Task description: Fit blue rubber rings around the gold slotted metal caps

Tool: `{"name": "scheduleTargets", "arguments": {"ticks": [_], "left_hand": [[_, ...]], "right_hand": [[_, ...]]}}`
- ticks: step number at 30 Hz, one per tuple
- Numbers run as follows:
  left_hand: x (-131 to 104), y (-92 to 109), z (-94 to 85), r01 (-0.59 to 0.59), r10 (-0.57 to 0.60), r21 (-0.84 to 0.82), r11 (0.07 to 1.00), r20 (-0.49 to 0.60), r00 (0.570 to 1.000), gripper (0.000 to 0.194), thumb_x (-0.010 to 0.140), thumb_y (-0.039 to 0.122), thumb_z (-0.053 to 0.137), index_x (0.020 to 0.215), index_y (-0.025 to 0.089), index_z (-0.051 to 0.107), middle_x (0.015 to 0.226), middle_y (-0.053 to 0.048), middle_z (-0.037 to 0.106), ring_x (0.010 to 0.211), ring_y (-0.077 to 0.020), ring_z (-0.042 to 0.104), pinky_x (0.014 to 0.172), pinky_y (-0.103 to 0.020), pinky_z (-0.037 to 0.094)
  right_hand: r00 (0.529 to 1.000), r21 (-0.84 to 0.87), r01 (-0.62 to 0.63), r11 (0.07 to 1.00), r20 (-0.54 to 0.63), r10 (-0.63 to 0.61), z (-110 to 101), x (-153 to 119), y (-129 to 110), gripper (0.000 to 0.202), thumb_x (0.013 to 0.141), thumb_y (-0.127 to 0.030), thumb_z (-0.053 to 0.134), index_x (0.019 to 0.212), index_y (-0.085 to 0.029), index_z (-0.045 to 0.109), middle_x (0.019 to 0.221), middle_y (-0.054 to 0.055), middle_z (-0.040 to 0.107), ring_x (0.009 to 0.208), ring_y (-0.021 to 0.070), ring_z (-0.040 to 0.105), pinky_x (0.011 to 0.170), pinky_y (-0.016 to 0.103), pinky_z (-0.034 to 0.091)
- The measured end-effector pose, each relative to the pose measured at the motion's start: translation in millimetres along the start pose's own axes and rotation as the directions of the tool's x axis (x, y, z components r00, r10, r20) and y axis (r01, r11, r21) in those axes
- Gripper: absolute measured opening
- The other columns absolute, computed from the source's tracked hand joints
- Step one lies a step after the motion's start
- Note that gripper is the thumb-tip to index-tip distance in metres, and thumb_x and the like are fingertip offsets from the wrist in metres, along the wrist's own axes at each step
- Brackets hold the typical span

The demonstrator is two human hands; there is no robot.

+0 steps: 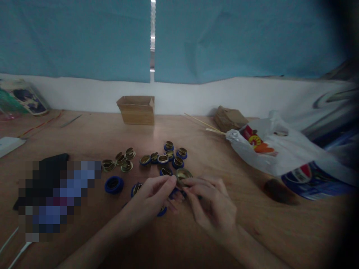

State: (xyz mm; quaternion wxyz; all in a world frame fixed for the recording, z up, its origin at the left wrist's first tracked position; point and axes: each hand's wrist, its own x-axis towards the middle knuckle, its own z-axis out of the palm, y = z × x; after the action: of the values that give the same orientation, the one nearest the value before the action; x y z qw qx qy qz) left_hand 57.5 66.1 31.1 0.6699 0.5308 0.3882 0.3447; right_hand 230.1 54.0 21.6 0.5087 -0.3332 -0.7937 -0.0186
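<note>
My right hand (pixel 211 203) pinches a round gold-coloured metal piece (pixel 184 174) between thumb and fingers. Close on its left side, my left hand (pixel 153 198) has thumb and forefinger pressed together; whatever is between them is too small to name. Under and around both hands lie several blue rings with gold inserts, partly hidden by the fingers. More of these blue-rimmed pieces (pixel 178 162) sit just beyond the hands. Several gold pieces without blue rims (pixel 127 166) form a group to the left. A blue ring (pixel 113 185) with a dark centre lies left of my left hand.
An open cardboard box (pixel 138 114) stands at the back, with a crumpled brown package (pixel 230 118) farther right. A white plastic bag (pixel 291 149) and a blue Pepsi wrapper (pixel 316 181) lie right. A black object (pixel 47 179) beside a blurred patch and white cables are left.
</note>
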Motion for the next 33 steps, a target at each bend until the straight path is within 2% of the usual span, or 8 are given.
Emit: {"name": "scheduleTargets", "arguments": {"ticks": [7,13,16,18,22,27,31,33], "left_hand": [[-0.1,-5.5,-3.4,-0.013,0.012,-0.034,0.999,-0.033,0.999,0.037,0.09,0.05,0.051,0.083,0.015,0.063,0.079,-0.001,0.06,0.072,-0.0143,0.062,0.069,-0.028,0.053],[-1.7,2.4,-2.0,-0.098,0.098,-0.011,0.995,-0.023,0.995,0.03,0.093,0.041,0.051,0.099,0.016,0.066,0.092,-0.004,0.064,0.081,-0.0165,0.063,0.07,-0.028,0.054],[-2.6,3.4,-1.5,-0.131,0.139,0.11,0.985,-0.063,0.988,0.027,0.093,0.038,0.051,0.102,0.017,0.065,0.093,-0.004,0.065,0.082,-0.0167,0.063,0.07,-0.027,0.053],[-3.4,2.3,-1.3,-0.137,0.161,0.212,0.967,-0.097,0.982,0.024,0.092,0.037,0.053,0.1,0.018,0.065,0.092,-0.004,0.066,0.079,-0.0164,0.064,0.068,-0.026,0.052],[-4.6,-1.4,0.2,-0.133,0.197,0.35,0.927,-0.155,0.968,0.021,0.088,0.037,0.059,0.094,0.018,0.064,0.088,-0.003,0.066,0.076,-0.017,0.064,0.065,-0.027,0.051],[-5.0,-6.8,3.7,-0.141,0.21,0.333,0.932,-0.178,0.961,0.024,0.082,0.038,0.067,0.092,0.018,0.058,0.091,-0.005,0.068,0.083,-0.0192,0.066,0.069,-0.028,0.053],[-5.9,-7.9,4.5,-0.176,0.246,0.306,0.936,-0.21,0.946,0.044,0.082,0.035,0.068,0.118,0.022,0.047,0.094,-0.004,0.067,0.082,-0.0185,0.065,0.069,-0.029,0.053],[-6.7,-6.0,4.3,-0.175,0.243,0.341,0.924,-0.166,0.956,0.042,0.086,0.035,0.063,0.123,0.023,0.048,0.096,-0.004,0.066,0.083,-0.0183,0.065,0.069,-0.03,0.053]], "right_hand": [[0.991,0.019,0.117,0.993,0.062,-0.118,1.1,-2.2,-1.4,0.028,0.081,-0.003,0.059,0.102,-0.021,0.056,0.09,0.005,0.073,0.079,0.0192,0.069,0.069,0.034,0.056],[0.994,0.009,-0.104,0.995,0.037,0.104,-3.0,1.5,2.6,0.028,0.082,-0.01,0.059,0.107,-0.019,0.053,0.096,0.008,0.063,0.087,0.0208,0.063,0.072,0.036,0.054],[0.958,-0.03,-0.253,0.967,0.134,0.255,-2.8,5.4,5.2,0.017,0.085,-0.013,0.058,0.1,-0.02,0.055,0.078,0.002,0.061,0.069,0.0153,0.062,0.06,0.028,0.053],[0.937,-0.044,-0.287,0.957,0.194,0.289,-2.5,6.3,6.5,0.015,0.086,-0.014,0.058,0.1,-0.02,0.056,0.07,-0.002,0.061,0.058,0.0123,0.061,0.054,0.024,0.051],[0.954,-0.077,-0.207,0.975,0.206,0.219,-3.2,3.6,8.1,0.017,0.087,-0.014,0.057,0.102,-0.02,0.058,0.074,0.001,0.07,0.057,0.0132,0.067,0.054,0.023,0.054],[0.974,-0.148,-0.083,0.985,0.196,0.112,-4.6,-0.6,10.1,0.022,0.088,-0.013,0.055,0.108,-0.018,0.062,0.083,0.007,0.075,0.059,0.0169,0.07,0.056,0.026,0.057],[0.976,-0.148,-0.015,0.989,0.211,0.046,-4.1,-2.7,11.8,0.031,0.09,-0.012,0.055,0.12,-0.014,0.06,0.093,0.011,0.076,0.062,0.0171,0.071,0.06,0.027,0.06],[0.973,-0.133,0.002,0.991,0.229,0.029,-4.0,-3.3,12.4,0.036,0.091,-0.013,0.054,0.127,-0.014,0.056,0.097,0.011,0.076,0.067,0.0181,0.072,0.063,0.027,0.061]]}}
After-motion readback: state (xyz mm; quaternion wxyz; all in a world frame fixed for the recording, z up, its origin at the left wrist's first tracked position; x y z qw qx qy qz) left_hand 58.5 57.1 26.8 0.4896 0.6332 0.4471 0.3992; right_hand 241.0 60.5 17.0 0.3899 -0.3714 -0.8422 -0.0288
